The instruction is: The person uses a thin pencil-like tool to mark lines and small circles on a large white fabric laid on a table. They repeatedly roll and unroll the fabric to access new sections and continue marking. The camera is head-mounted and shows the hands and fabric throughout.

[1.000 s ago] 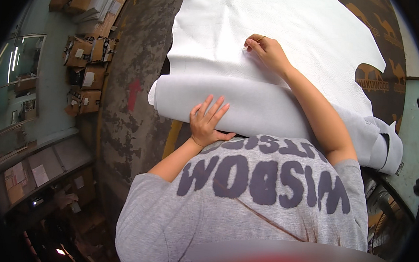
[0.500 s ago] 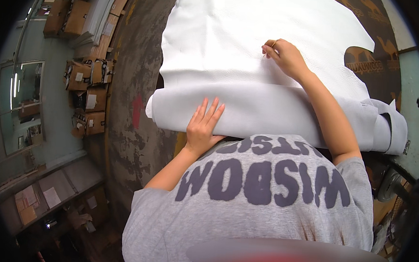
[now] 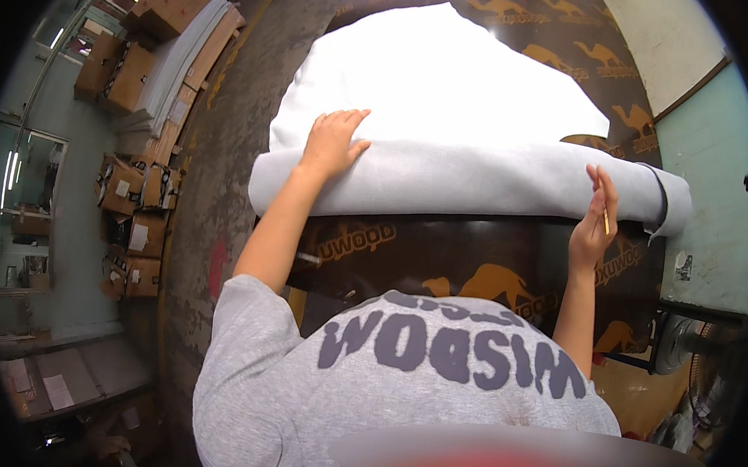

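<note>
A large white leather hide [image 3: 434, 83] lies spread on the dark brown board table, its near part wound into a roll [image 3: 446, 182] with the pale grey underside outward. My left hand [image 3: 332, 143] rests on the left part of the roll, palm down, fingers stretched over its far side and thumb apart. Against the near right side of the roll is my right hand [image 3: 596, 221], with a thin yellow pencil-like stick [image 3: 608, 220] held in its bent fingers. A loose flap [image 3: 671, 200] shows at the roll's right end.
The brown table [image 3: 373, 255] bears orange camel prints. A pale green wall [image 3: 715, 186] runs close along its right side, and a fan [image 3: 680, 346] stands near the right corner. Cardboard boxes [image 3: 138, 236] and stacked sheets [image 3: 166, 67] line the left beyond the floor.
The roll has moved farther away, baring the table in front of me. My left hand has shifted forward onto its top; my right hand has come back from the hide to the roll's right part.
</note>
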### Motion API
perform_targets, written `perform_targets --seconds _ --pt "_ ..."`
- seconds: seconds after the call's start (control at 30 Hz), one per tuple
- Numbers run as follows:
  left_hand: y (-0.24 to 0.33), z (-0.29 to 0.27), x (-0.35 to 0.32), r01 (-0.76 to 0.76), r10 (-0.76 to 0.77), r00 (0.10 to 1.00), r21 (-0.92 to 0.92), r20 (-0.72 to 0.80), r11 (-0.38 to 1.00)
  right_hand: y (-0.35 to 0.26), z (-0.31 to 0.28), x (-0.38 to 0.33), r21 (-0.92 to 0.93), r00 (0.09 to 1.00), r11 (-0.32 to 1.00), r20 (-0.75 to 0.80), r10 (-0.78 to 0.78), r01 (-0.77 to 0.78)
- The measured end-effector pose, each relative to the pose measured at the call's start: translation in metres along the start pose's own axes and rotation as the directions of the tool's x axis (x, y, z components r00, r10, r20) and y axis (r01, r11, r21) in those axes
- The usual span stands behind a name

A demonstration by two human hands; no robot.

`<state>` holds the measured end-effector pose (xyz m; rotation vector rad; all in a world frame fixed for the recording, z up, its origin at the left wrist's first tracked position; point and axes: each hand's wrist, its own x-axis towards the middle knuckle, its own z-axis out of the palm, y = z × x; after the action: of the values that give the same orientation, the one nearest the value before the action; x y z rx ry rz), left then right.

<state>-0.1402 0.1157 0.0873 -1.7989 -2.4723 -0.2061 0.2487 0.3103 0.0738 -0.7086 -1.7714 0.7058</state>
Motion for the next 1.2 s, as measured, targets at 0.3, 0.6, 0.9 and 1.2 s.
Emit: perform_targets --seconds 0.3,0.6,0.9,1.2 --pt "0.054 0.031 0.005 -0.125 0.129 0.988 -0.047 0.086 0.991 0.109 -0.048 -0.071 -0.411 0.864 0.765 -0.329 0.382 -0.495" --pt "-0.022 0.025 0.152 -0.032 0.035 0.993 0.032 -0.113 0.999 0.117 -0.041 -0.07 -0.551 0.873 0.677 -0.284 0.397 -0.487" --pt "0.004 0.076 0.138 -0.025 -0.013 0.965 0.14 0.263 0.99 0.106 -0.032 -0.062 -0.581 0.881 0.662 -0.279 0.383 -0.473" --pt "0.049 0.031 0.12 -0.232 0.108 0.916 0.29 0.387 0.928 0.109 -0.032 -0.064 -0.56 0.875 0.672 -0.306 0.377 -0.485"
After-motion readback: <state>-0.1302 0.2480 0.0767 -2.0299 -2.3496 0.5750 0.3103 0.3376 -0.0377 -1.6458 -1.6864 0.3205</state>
